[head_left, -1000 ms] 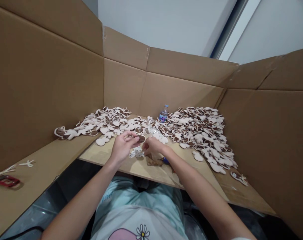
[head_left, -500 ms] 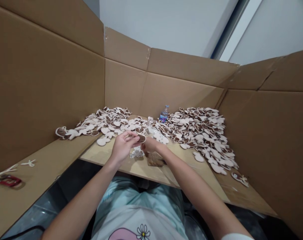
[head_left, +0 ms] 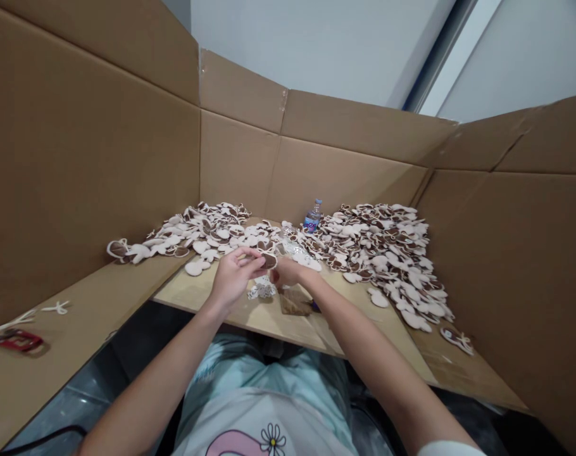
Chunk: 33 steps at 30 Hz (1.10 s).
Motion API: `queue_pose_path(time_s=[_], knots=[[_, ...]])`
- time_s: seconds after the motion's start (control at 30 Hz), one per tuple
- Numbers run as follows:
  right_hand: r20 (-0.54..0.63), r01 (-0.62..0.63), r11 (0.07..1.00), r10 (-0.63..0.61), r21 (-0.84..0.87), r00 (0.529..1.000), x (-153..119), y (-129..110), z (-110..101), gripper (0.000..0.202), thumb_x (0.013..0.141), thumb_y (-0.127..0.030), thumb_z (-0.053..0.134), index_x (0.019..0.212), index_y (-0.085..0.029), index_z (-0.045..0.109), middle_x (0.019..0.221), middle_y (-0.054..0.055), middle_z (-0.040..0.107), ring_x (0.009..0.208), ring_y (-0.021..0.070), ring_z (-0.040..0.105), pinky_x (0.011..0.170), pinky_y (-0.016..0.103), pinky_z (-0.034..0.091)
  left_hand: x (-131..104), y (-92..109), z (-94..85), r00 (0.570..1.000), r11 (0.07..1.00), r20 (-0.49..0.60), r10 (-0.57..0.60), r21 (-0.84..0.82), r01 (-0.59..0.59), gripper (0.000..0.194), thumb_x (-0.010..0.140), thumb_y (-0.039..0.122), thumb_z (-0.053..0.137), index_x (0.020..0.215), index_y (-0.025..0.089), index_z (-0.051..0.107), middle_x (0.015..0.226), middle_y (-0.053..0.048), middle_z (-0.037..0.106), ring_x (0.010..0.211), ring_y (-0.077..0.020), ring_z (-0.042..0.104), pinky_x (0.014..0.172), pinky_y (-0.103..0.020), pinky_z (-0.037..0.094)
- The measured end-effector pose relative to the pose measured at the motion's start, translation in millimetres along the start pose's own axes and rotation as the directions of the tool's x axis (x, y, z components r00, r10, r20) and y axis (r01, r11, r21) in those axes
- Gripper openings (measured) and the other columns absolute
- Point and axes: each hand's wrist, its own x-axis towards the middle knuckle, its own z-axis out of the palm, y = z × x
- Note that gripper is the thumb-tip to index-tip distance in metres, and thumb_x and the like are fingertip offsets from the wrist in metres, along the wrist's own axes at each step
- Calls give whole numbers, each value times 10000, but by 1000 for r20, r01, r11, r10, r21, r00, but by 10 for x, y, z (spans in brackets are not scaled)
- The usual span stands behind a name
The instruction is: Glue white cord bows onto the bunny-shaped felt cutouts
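My left hand (head_left: pixel 239 269) pinches a small brown fabric piece (head_left: pixel 269 260) with a pale edge and cord, raised above the board. Close beside its right side is my right hand (head_left: pixel 287 272), fingers curled downward. Whatever those fingers hold is hidden from view. Below the hands lie a cluster of small white bits (head_left: pixel 262 289) and a brown block-like piece (head_left: pixel 295 303), partly beside my right forearm.
Heaps of similar brown-and-white pieces lie at the left (head_left: pixel 212 231) and right (head_left: pixel 387 247). A water bottle (head_left: pixel 313 218) stands between them, near clear plastic. A red tool (head_left: pixel 19 341) and cord scraps (head_left: pixel 57 308) lie far left. Cardboard walls (head_left: pixel 354 171) enclose the board.
My right hand has shifted slightly to the right and up. My left hand keeps the fabric piece in nearly the same place.
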Motion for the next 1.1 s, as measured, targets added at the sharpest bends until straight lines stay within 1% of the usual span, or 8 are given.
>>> queue_pose_path(time_s=[0.2, 0.4, 0.63, 0.83, 1.1], knots=[[19, 16, 1000, -16, -7, 1000, 24, 3, 36, 267, 928, -330, 587, 1131, -160, 621, 1153, 68, 636, 968, 204, 637, 820, 386, 551, 6, 3, 3, 1000, 1000, -4, 3, 6, -3, 219, 600, 212, 806, 717, 137, 636, 657, 8, 689, 639, -131, 676, 693, -283, 600], [-23, 55, 998, -55, 23, 998, 42, 18, 44, 270, 925, -327, 593, 1129, -153, 619, 1148, 67, 636, 980, 211, 635, 832, 398, 548, 18, 15, -22, 1000, 1000, -6, 1, 6, -1, 210, 600, 207, 801, 711, 144, 634, 626, 16, 683, 621, -127, 677, 684, -267, 596], [-57, 85, 990, -79, 113, 995, 66, 90, 72, 291, 924, -321, 595, 1164, -157, 606, 1179, 76, 625, 982, 208, 635, 821, 395, 552, -2, 34, -18, 1000, 1000, -5, 7, 8, -7, 211, 609, 211, 802, 711, 144, 630, 613, 21, 678, 613, -125, 677, 689, -268, 591], [-105, 90, 980, -72, 178, 992, 101, 105, 116, 307, 916, -325, 605, 1169, -153, 606, 1189, 75, 622, 984, 215, 634, 812, 392, 553, -1, 49, -16, 1000, 1000, -5, 8, 7, -8, 220, 605, 222, 811, 710, 144, 635, 626, 17, 683, 626, -133, 680, 710, -287, 592], [-149, 90, 970, -57, 224, 987, 70, 98, 130, 302, 920, -325, 600, 1169, -155, 605, 1186, 77, 622, 987, 212, 633, 821, 397, 551, -4, 44, -17, 1000, 1000, -5, 7, 10, -7, 203, 613, 217, 801, 704, 149, 633, 622, 24, 674, 632, -131, 677, 712, -286, 594]])
